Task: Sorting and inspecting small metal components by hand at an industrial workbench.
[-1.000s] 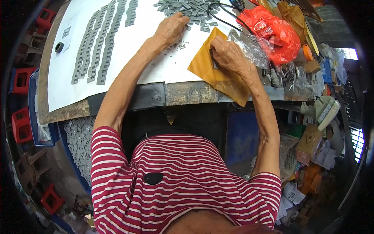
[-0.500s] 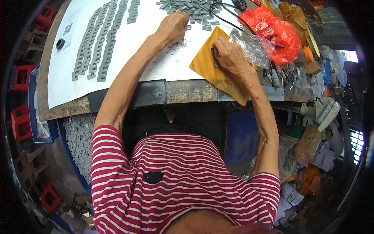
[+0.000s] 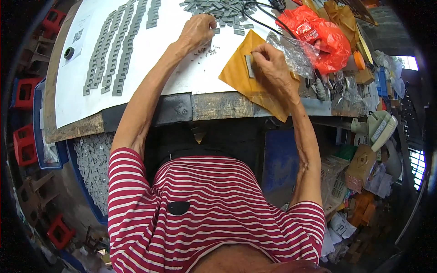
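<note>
My left hand [image 3: 199, 32] is closed, fingertips pressed together beside a small grey piece [image 3: 216, 31] on the white sheet; what it pinches, if anything, is hidden. Just beyond is a heap of grey rectangular pieces [image 3: 223, 11]. My right hand [image 3: 274, 63] is over a yellow-brown paper sheet [image 3: 236, 68], its thumb and finger brought together. Next to those fingertips a narrow grey bar [image 3: 249, 67] stands out against the paper; I cannot tell whether they touch it. Tiny dark bits [image 3: 205, 52] are scattered between my hands.
Long rows of grey pieces [image 3: 109, 54] lie on the left, near a black ring [image 3: 69, 53]. A red plastic bag [image 3: 318, 38], clear plastic wrap [image 3: 293, 59] and a black cable [image 3: 259, 4] crowd the right. Below the table's left edge is a bin of grey pieces [image 3: 91, 168].
My right hand has drawn back slightly to the right, and the grey bar now shows a lighter face. The left hand stays near the heap, its fingers slightly shifted.
</note>
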The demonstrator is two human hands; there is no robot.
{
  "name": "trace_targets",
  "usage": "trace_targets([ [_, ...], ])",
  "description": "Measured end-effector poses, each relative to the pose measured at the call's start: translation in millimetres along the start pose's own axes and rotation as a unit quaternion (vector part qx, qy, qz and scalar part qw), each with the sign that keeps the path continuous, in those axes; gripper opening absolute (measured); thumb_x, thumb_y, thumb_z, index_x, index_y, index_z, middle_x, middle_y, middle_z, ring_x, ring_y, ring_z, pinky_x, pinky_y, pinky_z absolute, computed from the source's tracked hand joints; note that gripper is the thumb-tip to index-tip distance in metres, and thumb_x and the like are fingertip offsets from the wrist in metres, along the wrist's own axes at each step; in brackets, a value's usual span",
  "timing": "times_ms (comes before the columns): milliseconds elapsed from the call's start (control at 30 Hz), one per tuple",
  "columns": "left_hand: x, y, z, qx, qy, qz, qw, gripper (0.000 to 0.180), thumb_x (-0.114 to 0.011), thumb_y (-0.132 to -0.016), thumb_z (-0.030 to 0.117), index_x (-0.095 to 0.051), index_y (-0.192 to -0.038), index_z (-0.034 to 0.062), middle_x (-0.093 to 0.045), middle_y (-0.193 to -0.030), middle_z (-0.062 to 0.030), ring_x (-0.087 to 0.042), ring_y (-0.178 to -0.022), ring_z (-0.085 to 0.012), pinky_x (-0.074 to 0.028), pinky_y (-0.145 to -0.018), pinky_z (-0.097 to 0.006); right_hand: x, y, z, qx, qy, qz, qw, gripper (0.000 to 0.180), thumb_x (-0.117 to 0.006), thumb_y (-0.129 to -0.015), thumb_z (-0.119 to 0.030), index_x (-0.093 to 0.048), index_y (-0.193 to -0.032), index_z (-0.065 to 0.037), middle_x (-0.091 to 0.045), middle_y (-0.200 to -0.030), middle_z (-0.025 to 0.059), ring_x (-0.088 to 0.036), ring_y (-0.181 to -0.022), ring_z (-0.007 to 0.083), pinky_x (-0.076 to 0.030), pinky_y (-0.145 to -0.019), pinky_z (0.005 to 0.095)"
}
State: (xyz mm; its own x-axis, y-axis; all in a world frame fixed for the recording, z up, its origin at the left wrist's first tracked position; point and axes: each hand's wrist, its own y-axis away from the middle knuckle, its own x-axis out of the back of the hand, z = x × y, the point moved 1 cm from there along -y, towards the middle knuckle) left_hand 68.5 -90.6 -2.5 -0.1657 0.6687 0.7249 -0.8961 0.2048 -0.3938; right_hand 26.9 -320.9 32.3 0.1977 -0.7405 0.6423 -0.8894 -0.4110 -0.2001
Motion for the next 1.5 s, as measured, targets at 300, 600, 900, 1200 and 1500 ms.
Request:
trace_targets([
  [300, 8, 10, 1, 0.036, 0.072, 0.009, 0.997, 0.011, -0.056, -0.070, 0.008, -0.055, -0.075, -0.0020, -0.059, -0.069, -0.0112, -0.056, -0.061, -0.0185, -0.046, -0.058, -0.032, 13, 14, 9, -0.264, -0.534, -0.020, 0.803, 0.010, -0.058, -0.079, -0.003, -0.055, -0.082, 0.006, -0.057, -0.074, 0.0099, -0.053, -0.059, 0.0099, -0.044, -0.050, 0.0194],
  [600, 49, 48, 38, 0.088, 0.166, -0.019, 0.982, 0.016, -0.054, -0.081, 0.014, -0.058, -0.086, -0.0010, -0.061, -0.070, -0.0087, -0.057, -0.061, -0.0135, -0.048, -0.057, -0.025, 14, 26, -3, -0.238, -0.477, 0.002, 0.846, 0.009, -0.057, -0.078, -0.001, -0.055, -0.081, 0.007, -0.057, -0.072, 0.0104, -0.052, -0.057, 0.0093, -0.042, -0.048, 0.0190],
  [900, 67, 107, 82, 0.158, 0.355, -0.026, 0.921, 0.016, -0.056, -0.080, 0.009, -0.058, -0.093, 0.0007, -0.053, -0.067, 0.0014, -0.047, -0.059, -0.0042, -0.040, -0.053, -0.018, -11, 46, -59, -0.217, -0.455, 0.023, 0.864, 0.009, -0.058, -0.075, 0.000, -0.054, -0.083, 0.001, -0.057, -0.068, 0.0054, -0.049, -0.051, 0.0065, -0.037, -0.042, 0.0171],
  [1200, 64, 129, 82, 0.195, 0.385, -0.002, 0.902, 0.015, -0.057, -0.079, 0.008, -0.058, -0.092, -0.0001, -0.053, -0.066, 0.0019, -0.045, -0.056, -0.0027, -0.038, -0.051, -0.016, -51, 48, -72, -0.205, -0.450, 0.003, 0.869, 0.012, -0.056, -0.075, 0.000, -0.056, -0.086, 0.001, -0.057, -0.068, 0.0045, -0.049, -0.052, 0.0061, -0.038, -0.044, 0.0168],
  [1500, 59, 135, 75, 0.222, 0.365, -0.024, 0.904, 0.019, -0.058, -0.080, 0.010, -0.059, -0.097, 0.0016, -0.059, -0.074, 0.0004, -0.051, -0.065, -0.0045, -0.042, -0.059, -0.018, -62, 48, -82, -0.187, -0.323, 0.037, 0.927, 0.013, -0.056, -0.076, 0.000, -0.056, -0.088, 0.004, -0.056, -0.068, 0.0022, -0.048, -0.052, 0.0030, -0.037, -0.045, 0.0162],
])
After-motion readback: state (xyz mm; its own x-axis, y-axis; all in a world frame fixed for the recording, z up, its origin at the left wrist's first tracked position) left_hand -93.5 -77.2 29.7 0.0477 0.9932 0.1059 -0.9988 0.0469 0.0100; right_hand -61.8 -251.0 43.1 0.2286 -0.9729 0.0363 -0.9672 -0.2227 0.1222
